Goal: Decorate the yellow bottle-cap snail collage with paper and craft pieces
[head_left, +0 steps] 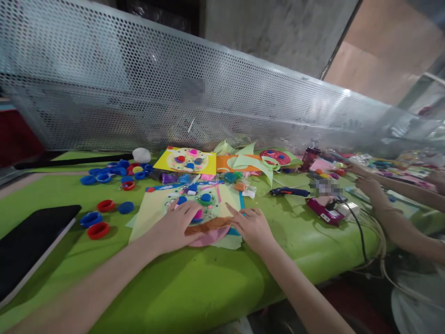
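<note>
A cream sheet of paper (148,218) lies on the green table, bearing a round collage with blue bottle caps (205,198) and a pink piece (198,214). Across its lower part runs a brown strip (210,225), whose material I cannot make out. Below the strip a pink rounded piece (212,238) shows. My left hand (179,225) rests palm down over the left end of the strip, fingers stretched forward and apart from the thumb. At the other end, my right hand (251,226) touches the strip and paper edge, index finger extended, fingers spread.
Loose red and blue bottle caps (98,230) lie left, near a black tablet-like slab (31,246). Behind are a yellow collage card (160,162) and paper scraps. To the right are a glue gun (290,191), a magenta box (325,211), cables and another person's hand (370,190).
</note>
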The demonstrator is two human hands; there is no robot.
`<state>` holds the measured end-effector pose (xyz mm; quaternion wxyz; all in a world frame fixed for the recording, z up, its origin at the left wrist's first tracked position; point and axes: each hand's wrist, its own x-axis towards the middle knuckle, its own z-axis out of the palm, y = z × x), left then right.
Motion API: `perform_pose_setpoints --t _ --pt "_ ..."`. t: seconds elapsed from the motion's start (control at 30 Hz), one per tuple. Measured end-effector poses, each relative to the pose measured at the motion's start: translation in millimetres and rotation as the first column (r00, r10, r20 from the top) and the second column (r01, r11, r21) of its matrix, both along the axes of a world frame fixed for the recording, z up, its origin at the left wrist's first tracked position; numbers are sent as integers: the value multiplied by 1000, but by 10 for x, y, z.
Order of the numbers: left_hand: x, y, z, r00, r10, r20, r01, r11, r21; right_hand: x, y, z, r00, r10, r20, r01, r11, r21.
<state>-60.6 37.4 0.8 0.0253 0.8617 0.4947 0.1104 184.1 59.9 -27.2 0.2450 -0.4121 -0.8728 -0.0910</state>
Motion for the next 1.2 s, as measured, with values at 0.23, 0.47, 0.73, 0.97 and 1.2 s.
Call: perform_pose_setpoints --t 0.23,0.47,0.73,0.97,1.2 --pt "-40 134 -93 978 -164 -128 187 961 201 108 -78 -43 998 58 3 -58 998 32" --pt "-40 66 -9 924 -288 -250 356 887 295 58 -211 26 987 32 -155 -18 996 89" --pt "-78 106 -19 991 -101 -92 121 963 243 -347 -398 56 967 241 81 -250 962 112" --pt "-130 142 5 999 7 40 -14 981 192 -372 -269 131 952 243 187 -278 941 193" --pt "-48 112 37 997 -40 -63 48 991 125 -399 -285 99 917 294 271 -365 892 266"
